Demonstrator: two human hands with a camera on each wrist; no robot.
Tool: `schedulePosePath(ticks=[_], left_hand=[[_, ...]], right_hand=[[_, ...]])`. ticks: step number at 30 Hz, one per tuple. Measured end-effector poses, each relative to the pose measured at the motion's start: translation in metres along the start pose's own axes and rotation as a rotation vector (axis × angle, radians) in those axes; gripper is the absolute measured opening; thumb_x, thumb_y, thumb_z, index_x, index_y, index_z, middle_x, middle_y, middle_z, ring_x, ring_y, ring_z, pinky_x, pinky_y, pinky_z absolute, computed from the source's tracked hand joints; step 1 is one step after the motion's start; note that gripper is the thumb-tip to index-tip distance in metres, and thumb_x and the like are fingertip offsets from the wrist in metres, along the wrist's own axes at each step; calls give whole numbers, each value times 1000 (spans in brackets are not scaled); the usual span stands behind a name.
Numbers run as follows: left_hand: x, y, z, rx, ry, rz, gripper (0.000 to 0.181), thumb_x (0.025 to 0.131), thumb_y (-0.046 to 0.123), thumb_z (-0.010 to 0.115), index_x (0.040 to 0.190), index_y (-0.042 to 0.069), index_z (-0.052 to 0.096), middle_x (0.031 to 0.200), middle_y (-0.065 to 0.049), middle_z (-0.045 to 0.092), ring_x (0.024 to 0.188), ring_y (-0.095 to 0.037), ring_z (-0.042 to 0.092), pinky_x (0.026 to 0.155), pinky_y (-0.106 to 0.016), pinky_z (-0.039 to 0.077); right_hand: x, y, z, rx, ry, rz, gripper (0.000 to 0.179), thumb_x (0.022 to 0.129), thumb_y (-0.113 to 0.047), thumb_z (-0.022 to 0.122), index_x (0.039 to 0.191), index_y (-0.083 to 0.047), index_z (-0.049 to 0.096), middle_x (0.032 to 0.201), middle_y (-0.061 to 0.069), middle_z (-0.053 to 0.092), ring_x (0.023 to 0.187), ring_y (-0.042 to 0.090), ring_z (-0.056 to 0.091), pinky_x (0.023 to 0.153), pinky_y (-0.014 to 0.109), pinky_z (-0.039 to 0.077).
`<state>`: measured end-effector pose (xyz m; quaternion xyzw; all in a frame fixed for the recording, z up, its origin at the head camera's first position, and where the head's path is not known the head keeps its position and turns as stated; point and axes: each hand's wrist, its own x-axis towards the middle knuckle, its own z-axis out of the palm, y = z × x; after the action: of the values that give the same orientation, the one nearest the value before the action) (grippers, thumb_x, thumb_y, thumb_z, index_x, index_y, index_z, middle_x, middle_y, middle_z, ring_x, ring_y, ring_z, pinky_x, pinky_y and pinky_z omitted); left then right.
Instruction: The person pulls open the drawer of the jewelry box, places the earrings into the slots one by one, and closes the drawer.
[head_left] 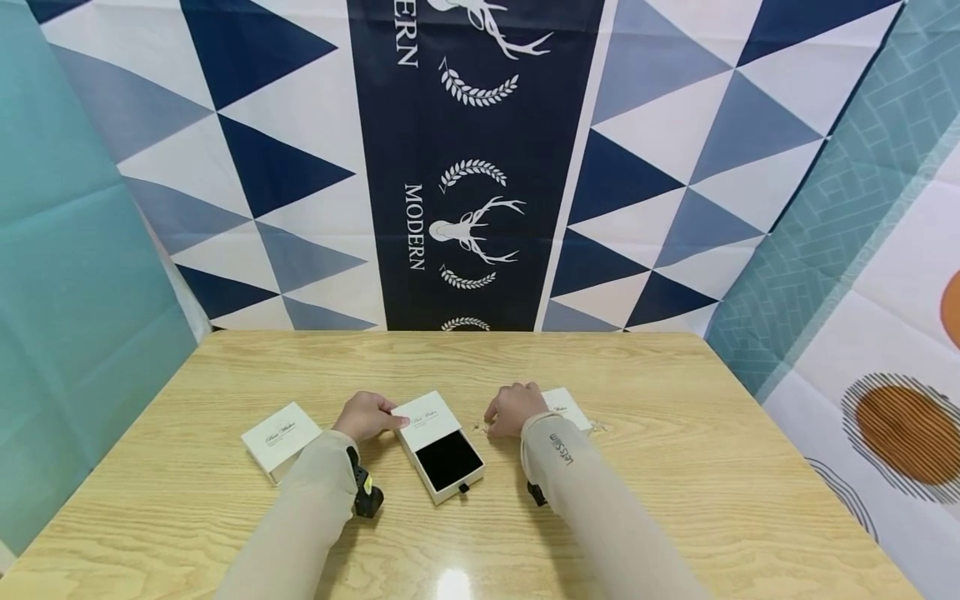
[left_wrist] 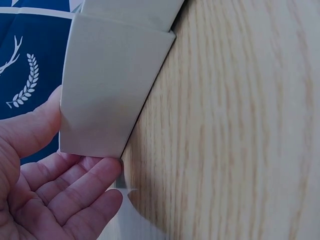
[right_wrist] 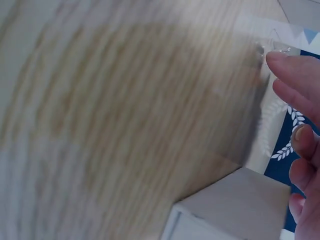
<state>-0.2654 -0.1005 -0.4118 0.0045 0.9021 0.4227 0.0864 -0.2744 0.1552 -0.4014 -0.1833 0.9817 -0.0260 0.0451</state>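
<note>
My left hand (head_left: 365, 415) grips a white slide-out gift box (head_left: 431, 419) by its left side, thumb on top of the sleeve and fingers beneath its edge in the left wrist view. Its drawer is pulled partway out, showing a black lining (head_left: 448, 461) and a small black pull tab (head_left: 464, 488). To the right of this box, my right hand (head_left: 516, 408) pinches a small, thin, shiny piece (right_wrist: 278, 48) between thumb and index finger, low over the table. The other right fingers curl loosely. What exactly the piece is, I cannot tell.
A second white box (head_left: 281, 437) lies at the left, partly behind my left sleeve. Another white box (head_left: 567, 408) sits just right of my right hand, partly hidden by the forearm. Beside it lies a small glinting thing (head_left: 598, 427). A patterned cloth stands behind the wooden table (head_left: 360, 354).
</note>
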Motion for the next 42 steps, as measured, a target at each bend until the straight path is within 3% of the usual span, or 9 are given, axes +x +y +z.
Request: schedulePosePath(ticks=[14,28,36,42], left_hand=[[-3,2,-1,-1,-1,-1,32,81,16,77,104,-6,69,106,-17,66,91,-25,60,78,-38,49],[-3,0,0,2,7,11,31,80,15,78,102,-6,70,103,-15,67,86,-23,59,74,-35,49],[-1,-2,1,12,10,23,29,80,15,78,99,-6,70,98,-13,68,82,-21,57,70,-33,48],[-2,-1,0,9,13,14,30,80,15,78,100,-5,70,100,-13,67,84,-22,57,73,-35,48]], right_hand=[[3,4,11,81,27,8,18,73,-30,78,90,-28,78,88,-9,64,87,17,56,85,43,30],[0,3,11,126,45,12,11,73,-26,78,84,-27,78,87,-11,68,84,15,56,86,44,28],[0,2,12,104,47,-13,13,73,-26,78,86,-29,78,80,-13,64,79,13,54,83,43,27],[1,2,10,88,32,-23,12,74,-25,78,85,-29,78,87,-13,68,83,14,55,85,44,27]])
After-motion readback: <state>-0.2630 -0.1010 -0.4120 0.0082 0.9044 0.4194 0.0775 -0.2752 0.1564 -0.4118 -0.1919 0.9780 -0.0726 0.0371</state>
